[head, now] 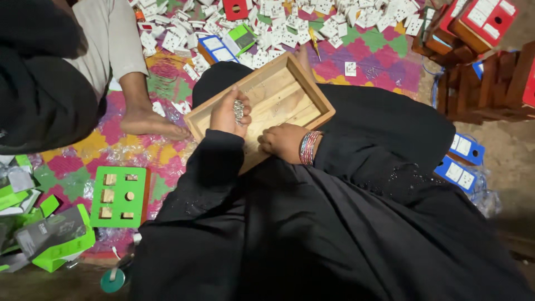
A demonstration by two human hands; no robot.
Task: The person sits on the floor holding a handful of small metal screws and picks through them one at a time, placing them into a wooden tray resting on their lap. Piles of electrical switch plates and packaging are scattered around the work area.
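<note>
Left hand (229, 114) cupped, fingers curled round heap of small metal pieces (238, 110), palm up to keep them from spilling. Wooden tray (290, 92) rests tilted on lap beneath. Right hand (281, 142) lies loosely curled at tray's near edge, steadying it; bangles (309, 147) at wrist.

Home floor workshop: colourful mat (379, 58), heaps of white switch parts (278, 28), stacked boxes (479, 22), wooden tray (278, 95).

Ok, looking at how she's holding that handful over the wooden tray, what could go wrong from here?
The left hand cups a loose heap of small metal pieces with fingers only partly curled, so some could slip out. Any that miss the wooden tray would likely vanish into the black robe or patterned mat. The tray rests on the lap, steadied only by the right hand, so it might tip.
</note>
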